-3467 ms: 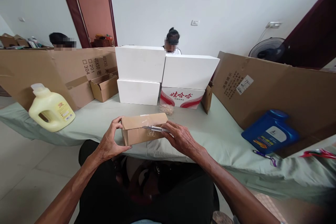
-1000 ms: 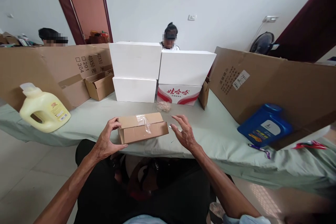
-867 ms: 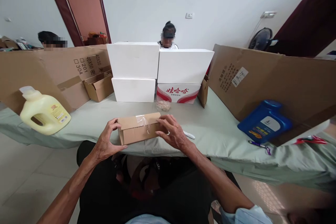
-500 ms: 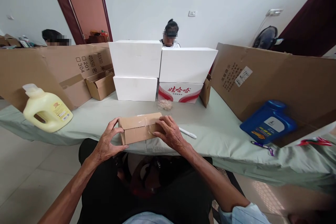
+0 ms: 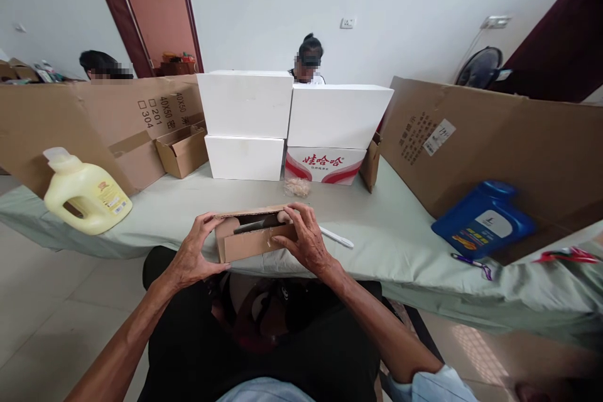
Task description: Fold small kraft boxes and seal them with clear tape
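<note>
A small brown cardboard box (image 5: 252,245) lies at the table's front edge with its top flaps parted. Inside it a dark, long object shows; its kind I cannot make out. My left hand (image 5: 195,251) grips the box's left end, thumb low at the front and fingers at the upper corner. At the right end my right hand (image 5: 304,235) holds the box by its top edge and front flap. A white, pen-like stick (image 5: 336,237) lies just right of that hand. Behind the box sits a clear bag of small pale pieces (image 5: 296,187).
White boxes (image 5: 245,107) are stacked at the back, beside a red-and-white printed box (image 5: 325,165). A yellow jug (image 5: 89,195) stands left, a blue bottle (image 5: 483,220) right, with a purple pen (image 5: 471,262) before it. Cardboard panels (image 5: 494,144) flank the table. Two people sit beyond.
The box's top flaps, closed together before, have come apart, and the dark object inside now shows. Both hands keep their places at its ends.
</note>
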A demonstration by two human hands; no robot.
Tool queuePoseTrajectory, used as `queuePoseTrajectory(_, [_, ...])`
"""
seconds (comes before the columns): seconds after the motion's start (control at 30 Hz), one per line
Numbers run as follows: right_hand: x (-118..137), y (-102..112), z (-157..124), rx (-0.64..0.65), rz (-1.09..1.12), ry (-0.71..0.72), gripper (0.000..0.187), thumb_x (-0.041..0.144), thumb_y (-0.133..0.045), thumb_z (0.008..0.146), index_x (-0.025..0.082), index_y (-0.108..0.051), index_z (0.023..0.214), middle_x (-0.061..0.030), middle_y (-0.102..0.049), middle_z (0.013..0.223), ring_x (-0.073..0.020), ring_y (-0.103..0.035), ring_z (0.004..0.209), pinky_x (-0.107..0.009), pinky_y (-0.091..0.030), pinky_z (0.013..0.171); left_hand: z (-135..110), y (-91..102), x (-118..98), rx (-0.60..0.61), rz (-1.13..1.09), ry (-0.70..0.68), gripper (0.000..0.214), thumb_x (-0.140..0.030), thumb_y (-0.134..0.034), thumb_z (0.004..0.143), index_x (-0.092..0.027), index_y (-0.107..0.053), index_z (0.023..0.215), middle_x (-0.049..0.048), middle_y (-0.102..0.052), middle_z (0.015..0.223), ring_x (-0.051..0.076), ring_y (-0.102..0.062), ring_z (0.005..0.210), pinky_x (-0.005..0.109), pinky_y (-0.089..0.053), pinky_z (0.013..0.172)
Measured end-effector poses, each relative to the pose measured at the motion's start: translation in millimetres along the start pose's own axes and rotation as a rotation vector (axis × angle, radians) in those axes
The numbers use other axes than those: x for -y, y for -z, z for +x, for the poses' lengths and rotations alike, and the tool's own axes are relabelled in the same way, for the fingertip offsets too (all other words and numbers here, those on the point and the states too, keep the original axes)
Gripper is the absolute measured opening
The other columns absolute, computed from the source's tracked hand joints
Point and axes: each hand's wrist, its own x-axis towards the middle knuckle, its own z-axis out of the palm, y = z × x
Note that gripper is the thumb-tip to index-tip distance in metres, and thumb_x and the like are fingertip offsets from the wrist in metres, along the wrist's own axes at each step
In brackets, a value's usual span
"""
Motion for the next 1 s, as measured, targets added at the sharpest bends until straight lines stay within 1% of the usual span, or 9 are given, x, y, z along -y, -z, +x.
queuePoseTrajectory(0.1, [2, -2, 2, -0.046, -0.015, -0.003, 0.075, 0.046, -0.075, 0.103, 0.026, -0.039, 0.165, -0.0218, -0.053, 0.153, -0.0395, -0.054, 0.141, -0.060, -0.054, 0.111, 2, 3.7, -2, 0.043, 0.009, 0.015, 0.107, -0.032, -0.096, 0.075, -0.036, -0.038, 0.165, 0.0150, -0.043, 0.162, 0.043, -0.049, 0.154, 0.060, -0.055, 0.119])
queuePoseTrajectory(0.2, [4, -2, 3, -0.071, -0.032, 0.028, 0.067, 0.046, -0.073, 0.104, 0.022, -0.046, 0.161, -0.0233, -0.052, 0.156, -0.0401, -0.051, 0.145, -0.057, -0.052, 0.112, 2, 6.1, 0, 0.055, 0.007, 0.035, 0.111, -0.032, -0.096, 0.074, -0.036, -0.034, 0.167, 0.0157, -0.041, 0.164, 0.043, -0.047, 0.155, 0.061, -0.054, 0.120])
queuePoseTrajectory(0.3, [4, 2, 6, 0.066, -0.013, 0.057, 0.046, 0.044, -0.071, 0.107, 0.020, -0.062, 0.145, -0.0187, -0.068, 0.138, -0.0347, -0.063, 0.125, -0.050, -0.052, 0.103, 0, 7.9, 2, 0.058, -0.002, 0.036, 0.111, -0.032, -0.096, 0.075, -0.035, -0.033, 0.167, 0.0160, -0.042, 0.165, 0.042, -0.047, 0.155, 0.062, -0.051, 0.123])
queuePoseTrajectory(0.4, [5, 8, 13, 0.197, 0.003, 0.050, 0.035, 0.045, -0.071, 0.107, 0.020, -0.069, 0.130, -0.0143, -0.075, 0.120, -0.0302, -0.065, 0.109, -0.045, -0.051, 0.095, 0, 10.2, 1, 0.070, 0.000, 0.035, 0.109, -0.032, -0.096, 0.074, -0.034, -0.036, 0.165, 0.0154, -0.043, 0.164, 0.042, -0.047, 0.156, 0.062, -0.051, 0.123])
queuePoseTrajectory(0.47, [7, 11, 19, 0.223, 0.006, 0.049, 0.036, 0.047, -0.071, 0.107, 0.018, -0.070, 0.128, -0.0138, -0.075, 0.118, -0.0296, -0.063, 0.108, -0.044, -0.049, 0.095, 2, 12.3, 0, 0.079, 0.002, 0.036, 0.109, -0.033, -0.096, 0.074, -0.034, -0.036, 0.165, 0.0153, -0.044, 0.164, 0.042, -0.047, 0.156, 0.061, -0.051, 0.123])
queuePoseTrajectory(0.57, [12, 13, 29, 0.244, 0.041, 0.086, 0.037, 0.047, -0.069, 0.108, 0.018, -0.070, 0.131, -0.0118, -0.075, 0.114, -0.0282, -0.063, 0.108, -0.043, -0.047, 0.095, 5, 15.2, -2, 0.093, 0.011, 0.034, 0.108, -0.034, -0.096, 0.075, -0.034, -0.036, 0.164, 0.0148, -0.044, 0.164, 0.041, -0.047, 0.156, 0.061, -0.049, 0.125])
queuePoseTrajectory(0.77, [19, 9, 43, 0.267, 0.131, 0.117, 0.023, 0.032, -0.069, 0.109, 0.018, -0.072, 0.127, -0.0082, -0.075, 0.109, -0.0232, -0.067, 0.102, -0.036, -0.045, 0.092, 8, 20.0, 1, 0.127, 0.046, 0.061, 0.106, -0.036, -0.095, 0.076, -0.033, -0.036, 0.163, 0.0157, -0.045, 0.165, 0.041, -0.046, 0.157, 0.061, -0.049, 0.125])
queuePoseTrajectory(0.9, [7, 9, 47, 0.297, 0.116, 0.040, 0.017, 0.030, -0.068, 0.110, 0.020, -0.075, 0.122, -0.0084, -0.076, 0.108, -0.0225, -0.068, 0.101, -0.034, -0.043, 0.088, 11, 25.3, 1, 0.149, 0.099, 0.072, 0.089, -0.036, -0.086, 0.084, -0.031, -0.040, 0.160, 0.0162, -0.046, 0.165, 0.040, -0.046, 0.157, 0.060, -0.050, 0.124])
queuePoseTrajectory(1.0, [-5, 10, 53, 0.330, 0.181, -0.042, 0.014, 0.023, -0.064, 0.110, 0.021, -0.078, 0.114, -0.0078, -0.077, 0.108, -0.0216, -0.069, 0.100, -0.032, -0.044, 0.085, 16, 27.8, -15, 0.092, 0.256, 0.046, 0.080, -0.033, -0.085, 0.083, -0.027, -0.047, 0.154, 0.0189, -0.045, 0.164, 0.043, -0.050, 0.153, 0.064, -0.054, 0.118])
